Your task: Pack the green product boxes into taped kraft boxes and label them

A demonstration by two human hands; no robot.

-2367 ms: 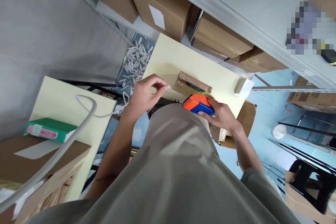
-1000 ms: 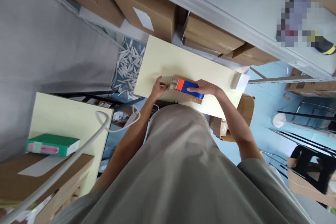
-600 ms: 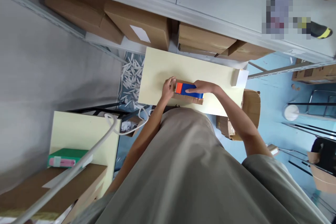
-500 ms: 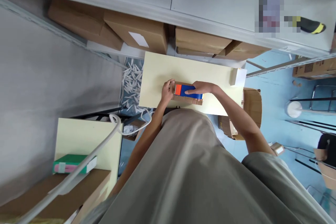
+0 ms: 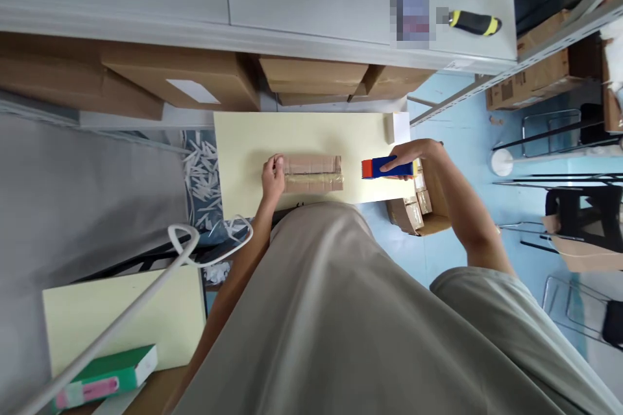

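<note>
A long, narrow cardboard box (image 5: 311, 164) lies on the pale yellow tabletop (image 5: 243, 136), with a strip of shiny tape along its top seam. My left hand (image 5: 273, 179) grips the box's left end, its fingers curled round the edge. Off to the right, my right hand (image 5: 406, 157) is closed round a blue tape dispenser (image 5: 377, 168) with an orange-red front end. The dispenser is apart from the box, over the right part of the table. Part of its body is covered by my fingers.
A small white box (image 5: 400, 128) stands at the table's back right corner. Below the right edge, an open carton (image 5: 433, 207) holds several small taped boxes. Behind is a shelf (image 5: 311, 26) with large cartons and a black-and-yellow handled tool (image 5: 473, 23). A white tube (image 5: 121, 318) crosses the lower left.
My right hand has moved the tape dispenser rightward off the box, so the taped top now shows. My left hand stays at the box's left end. The camera view has shifted.
</note>
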